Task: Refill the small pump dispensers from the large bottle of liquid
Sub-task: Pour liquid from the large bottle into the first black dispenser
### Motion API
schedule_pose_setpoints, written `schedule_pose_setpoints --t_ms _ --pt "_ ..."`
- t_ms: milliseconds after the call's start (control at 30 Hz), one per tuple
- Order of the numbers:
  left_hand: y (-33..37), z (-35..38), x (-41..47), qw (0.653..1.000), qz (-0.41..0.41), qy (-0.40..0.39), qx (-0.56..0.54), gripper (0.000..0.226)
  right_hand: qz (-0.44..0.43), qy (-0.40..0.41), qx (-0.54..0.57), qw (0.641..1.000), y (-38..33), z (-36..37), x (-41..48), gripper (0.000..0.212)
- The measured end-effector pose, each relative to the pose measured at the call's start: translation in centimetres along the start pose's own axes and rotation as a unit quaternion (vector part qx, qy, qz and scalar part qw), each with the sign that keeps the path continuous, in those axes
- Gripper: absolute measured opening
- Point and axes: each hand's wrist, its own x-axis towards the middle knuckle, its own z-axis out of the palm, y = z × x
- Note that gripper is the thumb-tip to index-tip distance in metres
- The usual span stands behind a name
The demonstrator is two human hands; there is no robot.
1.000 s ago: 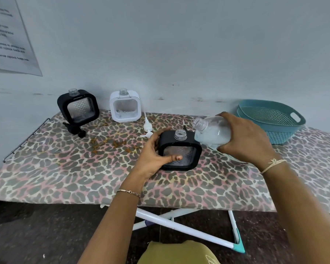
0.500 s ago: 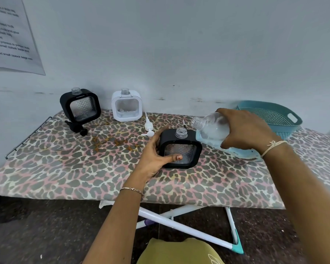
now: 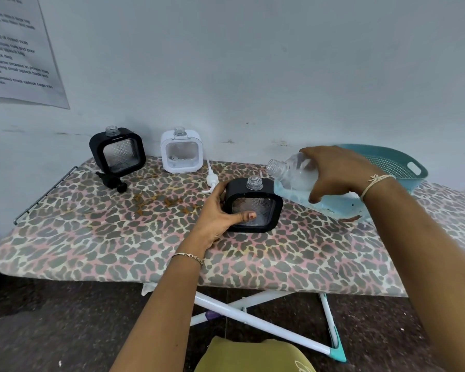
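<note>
Tilting large bottle (image 3: 301, 181) in right hand (image 3: 333, 173) — mouth just beside black dispenser (image 3: 254, 205).

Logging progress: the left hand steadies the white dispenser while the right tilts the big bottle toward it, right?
No. The head view shows the left hand steadying the near black dispenser; the right hand tilts the big bottle toward it.

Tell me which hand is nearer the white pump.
Left. The left hand, gripping the near black dispenser, is just in front of the white pump. The right hand holds the bottle farther right, beyond that dispenser.
</note>
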Motion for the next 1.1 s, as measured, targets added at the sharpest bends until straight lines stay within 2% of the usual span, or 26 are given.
schedule_pose_setpoints --t_ms 133,267,400,500,667,1100 --pt "-0.1 -0.2 0.5 1.0 -0.01 -0.004 -0.002 0.102 -0.009 -0.02 -0.006 1.0 0.0 -0.4 0.6 0.067" --pt "-0.3 -0.2 0.6 1.0 -0.008 -0.005 -0.004 0.091 -0.016 -0.049 -0.015 0.999 -0.2 -0.8 1.1 0.064" --pt "-0.4 -0.2 0.7 1.0 -0.01 -0.004 -0.007 0.096 -0.017 -0.062 -0.03 0.998 -0.4 -1.1 1.3 0.067" --pt "-0.4 -0.3 0.7 1.0 -0.011 -0.004 -0.01 0.09 -0.017 -0.068 -0.036 0.997 -0.5 -1.2 1.5 0.07" --pt "-0.4 -0.3 0.6 1.0 -0.013 -0.006 -0.011 0.101 -0.015 -0.083 -0.042 0.996 -0.6 -1.4 1.7 0.073" --pt "-0.6 -0.4 0.8 1.0 -0.006 -0.009 -0.006 0.093 -0.01 -0.121 -0.074 0.99 -1.2 -2.0 2.4 0.08"
